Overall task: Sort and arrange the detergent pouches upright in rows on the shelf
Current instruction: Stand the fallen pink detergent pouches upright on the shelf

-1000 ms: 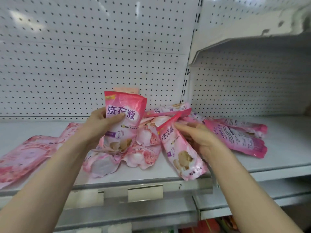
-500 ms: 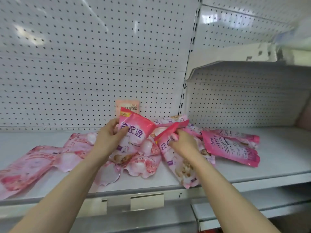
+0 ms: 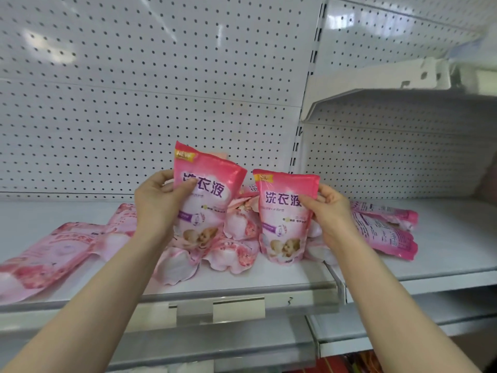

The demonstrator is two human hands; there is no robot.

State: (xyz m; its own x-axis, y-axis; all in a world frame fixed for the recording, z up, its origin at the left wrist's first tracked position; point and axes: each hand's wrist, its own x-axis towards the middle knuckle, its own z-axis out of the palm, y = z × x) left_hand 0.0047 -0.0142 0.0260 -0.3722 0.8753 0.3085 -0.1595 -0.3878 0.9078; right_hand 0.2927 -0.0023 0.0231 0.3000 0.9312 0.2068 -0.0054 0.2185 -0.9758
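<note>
A white pegboard wall point(image 3: 134, 90) backs the shelf point(image 3: 443, 238), where pink detergent pouches point(image 3: 231, 254) lie flat in a jumbled heap. Above the heap the left pouch point(image 3: 212, 200) leans slightly; the right pouch point(image 3: 282, 224) stands upright beside it, base near the shelf's front edge. The left hand point(image 3: 157, 203) grips the left pouch, thumb across its face; the right hand point(image 3: 333, 211) pinches the other's side.

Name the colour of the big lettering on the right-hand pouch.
Purple lettering, clearest in the head view.

On the shelf point(image 3: 269, 281), the left pouch point(image 3: 207, 195) is upright over the heap point(image 3: 236, 254), the right pouch point(image 3: 282, 219) just beside it; flat pouches point(image 3: 53, 254) lie farther left, more pouches point(image 3: 384, 232) farther right.
</note>
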